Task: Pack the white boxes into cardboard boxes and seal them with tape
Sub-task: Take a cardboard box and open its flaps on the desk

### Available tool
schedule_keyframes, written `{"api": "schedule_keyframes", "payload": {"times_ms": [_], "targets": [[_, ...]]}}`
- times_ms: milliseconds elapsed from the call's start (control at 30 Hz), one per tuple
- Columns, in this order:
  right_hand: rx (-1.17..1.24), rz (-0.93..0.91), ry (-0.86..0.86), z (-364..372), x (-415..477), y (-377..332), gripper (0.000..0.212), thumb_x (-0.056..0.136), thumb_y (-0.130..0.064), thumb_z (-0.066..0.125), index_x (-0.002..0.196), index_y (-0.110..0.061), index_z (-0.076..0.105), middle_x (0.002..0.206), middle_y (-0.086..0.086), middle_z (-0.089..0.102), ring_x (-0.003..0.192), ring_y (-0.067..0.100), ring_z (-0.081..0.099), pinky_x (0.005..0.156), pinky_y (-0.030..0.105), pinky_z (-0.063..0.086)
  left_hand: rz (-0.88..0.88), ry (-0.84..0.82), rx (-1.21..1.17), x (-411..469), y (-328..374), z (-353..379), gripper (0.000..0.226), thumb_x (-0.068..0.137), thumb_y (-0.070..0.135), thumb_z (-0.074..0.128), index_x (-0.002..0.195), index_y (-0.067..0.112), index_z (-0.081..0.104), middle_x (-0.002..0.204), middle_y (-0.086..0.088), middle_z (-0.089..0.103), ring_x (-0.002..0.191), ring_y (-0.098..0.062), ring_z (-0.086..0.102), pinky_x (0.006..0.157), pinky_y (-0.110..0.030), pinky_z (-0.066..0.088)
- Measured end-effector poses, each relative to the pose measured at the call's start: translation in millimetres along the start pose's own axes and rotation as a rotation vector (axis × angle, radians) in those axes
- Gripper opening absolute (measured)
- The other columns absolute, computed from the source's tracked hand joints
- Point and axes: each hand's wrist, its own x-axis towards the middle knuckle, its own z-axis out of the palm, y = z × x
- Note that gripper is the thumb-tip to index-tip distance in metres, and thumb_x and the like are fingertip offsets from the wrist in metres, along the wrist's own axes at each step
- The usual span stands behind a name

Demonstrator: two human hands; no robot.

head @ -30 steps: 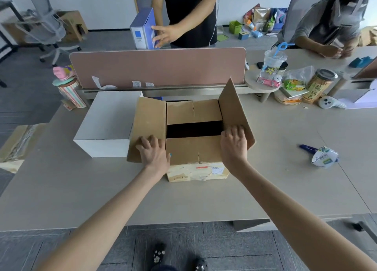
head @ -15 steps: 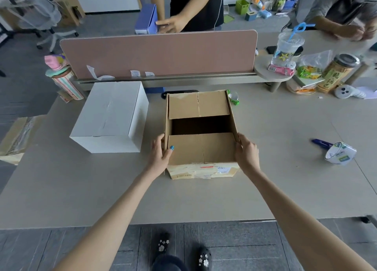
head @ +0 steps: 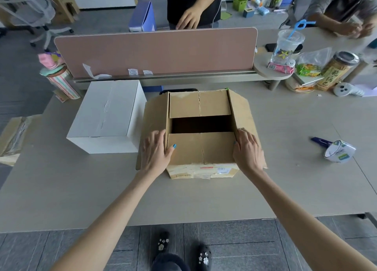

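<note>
Flaps (head: 155,115) swung outward, one carton (head: 201,148), one white box (head: 106,115)

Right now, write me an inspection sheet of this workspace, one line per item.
Surface: light grey table, carrying the items below.
Job's things: cardboard box, near and far flaps folded in, side flaps splayed out, dark gap between; white box closed, beside it on the left, not packed; tape dispenser lying to the right, untouched.
Clutter: drink cup, jar and snack bag far right; striped tin far left.
Grips: left grip rests flat on the left flap; right grip rests on the right flap; neither holds anything.
Cables: nothing seen on the table.
Surroundings: pink divider behind; person in black beyond it; another person far right; office chair far left.
</note>
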Motion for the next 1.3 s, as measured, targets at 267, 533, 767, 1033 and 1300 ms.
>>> {"api": "schedule_keyframes", "payload": {"times_ms": [267,533,767,1033,1300], "targets": [[-0.217,-0.448,-0.245,11,30,-21,0.054,0.097,-0.030,0.054,0.146,-0.011,0.043,0.149,0.005,0.045,0.144,0.021,0.032,0.121,0.037,0.014,0.342,0.009,0.160,23,20,4,0.050,0.094,0.029,0.059,0.140,0.011,0.050,0.143,-0.011,0.051,0.133,-0.028,0.045,0.113,-0.047,0.034],[-0.251,-0.500,-0.220,1,43,-43,0.039,0.095,-0.037,0.053,0.126,-0.013,0.055,0.120,0.006,0.058,0.114,0.025,0.051,0.096,0.035,0.038,0.420,-0.173,0.304,43,44,-15,0.038,0.103,0.033,0.039,0.134,0.012,0.043,0.116,-0.012,0.053,0.102,-0.027,0.056,0.106,-0.043,0.036],[-0.107,-0.499,-0.060,-64,22,-71,0.023,0.096,-0.035,0.053,0.090,-0.017,0.067,0.087,-0.002,0.062,0.073,0.025,0.060,0.057,0.027,0.033,0.496,-0.076,0.156,24,66,-86,0.011,0.101,0.023,0.050,0.108,0.015,0.053,0.097,-0.001,0.063,0.065,-0.014,0.056,0.059,-0.029,0.053],[-0.032,-0.384,-0.688,-107,-20,-72,0.021,0.094,-0.033,0.061,0.076,-0.025,0.067,0.080,-0.004,0.067,0.072,0.013,0.062,0.058,0.022,0.044,0.388,-0.373,0.049,-41,77,-122,0.024,0.102,0.041,0.048,0.093,0.024,0.063,0.082,0.005,0.065,0.069,-0.012,0.060,0.052,-0.024,0.041],[-0.177,-0.411,-0.663,-55,-42,-44,0.058,0.085,-0.039,0.071,0.135,-0.019,0.050,0.138,0.001,0.050,0.125,0.020,0.047,0.101,0.037,0.044,0.306,-0.489,0.020,-59,51,-60,0.042,0.093,0.039,0.062,0.133,0.032,0.052,0.132,0.008,0.053,0.119,-0.014,0.051,0.096,-0.041,0.047]]}}
